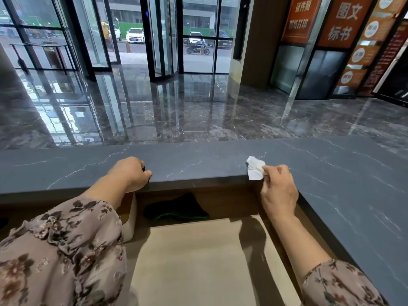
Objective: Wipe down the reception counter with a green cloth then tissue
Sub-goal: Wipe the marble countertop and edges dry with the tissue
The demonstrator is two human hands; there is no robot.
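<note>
Pinching a crumpled white tissue [255, 168] in curled fingers [273, 170], the right hand [279, 191] holds it against the dark grey veined stone counter [198, 160], likely to dry it; the left hand [130, 173] grips the edge, bracing; a dark green cloth [176, 209] lies shelved below

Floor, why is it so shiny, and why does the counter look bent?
Head view: the polished floor mirrors daylight from the glass doors; head view: the wide lens bows the counter; head view: the right hand, pinching the tissue, shadows the lower desk.

Glossy marble floor [176, 111], glass doors [163, 36], orange signs [344, 21]
</note>
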